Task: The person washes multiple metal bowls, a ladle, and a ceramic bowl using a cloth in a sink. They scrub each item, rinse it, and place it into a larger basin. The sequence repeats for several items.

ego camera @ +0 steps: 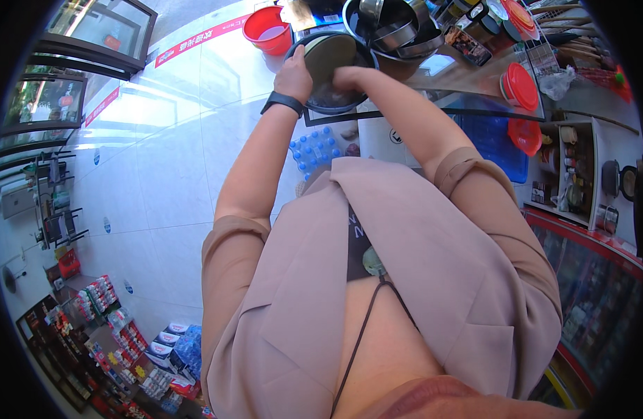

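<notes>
My left hand (294, 78) grips the near-left rim of a round olive-brown dish or pan (332, 58) with a pale edge, which it holds tilted. Below the dish is a dark basin (329, 110) with a bluish rim, apparently with water in it. My right hand (347, 78) reaches over the basin, close against the dish's face. Its fingers are blurred and partly hidden, so whether it holds anything cannot be made out.
Beside the basin stand a red bucket (269, 32) and a large bowl of metal pans (400, 36). A glass-topped counter (457, 78) carries jars and a red-lidded tub (519, 86). Blue-capped bottles (315, 149) sit below. A red-framed display cooler (588, 293) is at right.
</notes>
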Tool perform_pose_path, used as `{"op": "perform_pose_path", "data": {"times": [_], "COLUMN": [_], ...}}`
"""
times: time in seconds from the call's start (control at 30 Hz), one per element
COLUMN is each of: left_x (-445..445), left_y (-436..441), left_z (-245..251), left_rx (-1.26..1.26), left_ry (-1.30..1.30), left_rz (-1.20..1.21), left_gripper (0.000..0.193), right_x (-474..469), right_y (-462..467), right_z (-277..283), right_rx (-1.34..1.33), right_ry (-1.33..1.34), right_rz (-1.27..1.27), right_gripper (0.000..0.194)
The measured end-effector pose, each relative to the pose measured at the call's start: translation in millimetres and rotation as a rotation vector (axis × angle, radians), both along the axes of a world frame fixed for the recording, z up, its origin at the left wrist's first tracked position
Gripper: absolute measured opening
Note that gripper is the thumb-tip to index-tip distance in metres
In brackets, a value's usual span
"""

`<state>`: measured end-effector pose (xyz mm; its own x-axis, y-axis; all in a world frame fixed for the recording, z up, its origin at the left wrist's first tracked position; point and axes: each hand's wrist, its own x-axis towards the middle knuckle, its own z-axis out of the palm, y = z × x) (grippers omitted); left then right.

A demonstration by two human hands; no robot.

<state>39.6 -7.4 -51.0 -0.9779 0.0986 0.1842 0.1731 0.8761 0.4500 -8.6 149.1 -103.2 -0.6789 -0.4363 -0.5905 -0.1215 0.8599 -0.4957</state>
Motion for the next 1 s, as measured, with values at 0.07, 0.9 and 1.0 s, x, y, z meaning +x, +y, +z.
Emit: {"op": "perform_pose_path", "data": {"times": [0.07,0.9,1.0], "left_x": [-3.6,-31.3,-32.9], "left_y": [-3.1,-3.2,-3.1], "left_z": [2.7,1.2,-0.3], "left_rx": [0.009,-0.053,-0.052], "left_ry": [-0.116,-0.373,-0.380], "left_rz": [-0.021,-0.152,-0.146], "left_gripper": [0.049,0.039,0.036], "right_x": [-0.8,28.8,33.6], "right_y": [5.9,-17.6,-11.9], "right_z": [17.1,-13.9,-2.6], "right_rx": [-0.324,0.051,0.377], "right_ry": [-0.312,0.277,0.531], "right_rz": [-0.465,0.086,0.415], "right_gripper": [0.017,0.032,0.033]}}
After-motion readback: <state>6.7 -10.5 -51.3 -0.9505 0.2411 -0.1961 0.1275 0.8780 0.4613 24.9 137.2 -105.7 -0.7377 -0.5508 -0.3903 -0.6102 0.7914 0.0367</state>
